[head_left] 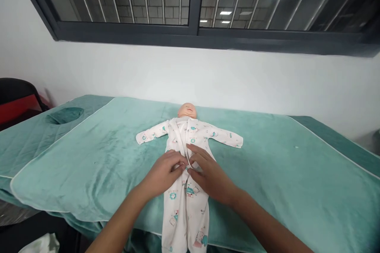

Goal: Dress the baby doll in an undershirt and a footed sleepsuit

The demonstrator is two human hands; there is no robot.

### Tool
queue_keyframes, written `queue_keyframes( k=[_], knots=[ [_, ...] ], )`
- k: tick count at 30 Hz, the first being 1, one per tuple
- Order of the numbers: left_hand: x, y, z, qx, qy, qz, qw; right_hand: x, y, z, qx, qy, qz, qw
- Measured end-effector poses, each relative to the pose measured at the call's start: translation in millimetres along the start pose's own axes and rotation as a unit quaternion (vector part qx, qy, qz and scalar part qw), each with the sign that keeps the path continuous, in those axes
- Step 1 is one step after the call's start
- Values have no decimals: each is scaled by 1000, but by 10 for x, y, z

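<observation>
A baby doll (187, 110) lies on its back, head toward the wall, dressed in a white baby romper (175, 205) with teal and pink prints. The sleeves stretch out to both sides, and the legs run toward me past the bed's near edge. Along the middle of the romper the front edges lie loose over the belly. My left hand (164, 170) pinches the front edge at the waist with thumb and forefinger. Facing it, my right hand (212, 174) has thumb and forefinger closed on the opposite edge. Whatever fastener sits between the fingertips is hidden.
A teal cover (103, 158) is spread over the bed, which has a round hole (65, 115) at its left end. A white wall (133, 71) and a dark-framed barred window (196, 35) rise behind. A black and red chair (20, 101) stands at left; white cloth (41, 244) lies at lower left.
</observation>
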State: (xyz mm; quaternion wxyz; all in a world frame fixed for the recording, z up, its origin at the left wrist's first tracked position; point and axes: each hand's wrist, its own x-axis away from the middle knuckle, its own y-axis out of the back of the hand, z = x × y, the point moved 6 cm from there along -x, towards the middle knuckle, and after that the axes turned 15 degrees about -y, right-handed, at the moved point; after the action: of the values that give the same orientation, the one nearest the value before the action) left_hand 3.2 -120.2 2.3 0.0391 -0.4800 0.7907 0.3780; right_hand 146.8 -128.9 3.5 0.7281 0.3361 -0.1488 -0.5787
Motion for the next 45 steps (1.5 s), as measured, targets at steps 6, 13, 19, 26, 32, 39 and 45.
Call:
queue_keyframes(
  k=[6,13,19,26,32,39,45],
  knots=[
    [-38,411,505,39,123,-243,961,-170,253,-209,-97,-79,-111,986],
    [-638,280,622,-83,41,-248,964,-1149,352,-307,150,-191,-156,958],
    [-833,403,675,96,29,-306,947,-1667,329,-407,235,-277,14,932],
    [-1003,652,1309,-93,229,-255,935,-1776,300,-712,97,-246,-17,964],
    [-1396,513,1065,-8,208,-240,948,-1822,337,-833,-140,-215,-26,966],
    [-1672,354,1111,122,136,-147,972,-1818,292,-879,-231,-244,-79,939],
    [-1556,438,1199,18,153,-109,982,-1769,282,-834,-194,-279,-98,935]
  ],
)
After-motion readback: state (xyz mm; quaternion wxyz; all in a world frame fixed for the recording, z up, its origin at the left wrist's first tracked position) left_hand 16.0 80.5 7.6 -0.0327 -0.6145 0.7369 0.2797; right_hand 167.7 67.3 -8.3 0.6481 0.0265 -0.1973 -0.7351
